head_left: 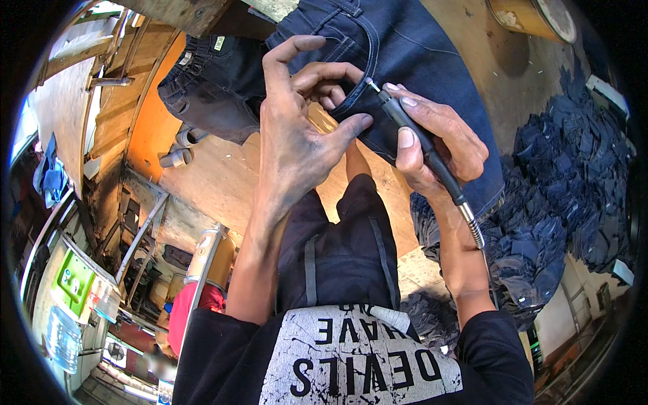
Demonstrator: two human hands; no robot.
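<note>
Dark blue jeans point(425, 74) with pale stitching are spread out in front of me, their curved pocket seam near my fingers. My right hand point(442, 138) grips a black pen-shaped rotary handpiece point(422, 138), its small pale tip at the seam. A metal spring and thin cable trail from its rear end along my forearm. My left hand point(304, 125) is beside the seam, thumb and index finger spread wide. Its middle finger touches the stitched edge, and the other fingers curl near it, partly hidden.
A dark garment with an elastic waist point(216, 81) hangs at the left of the jeans. Piles of dark denim pieces point(567, 182) lie on the right. A round drum-like container point(533, 19) stands at the far right, and sandals point(179, 152) lie on the floor at left.
</note>
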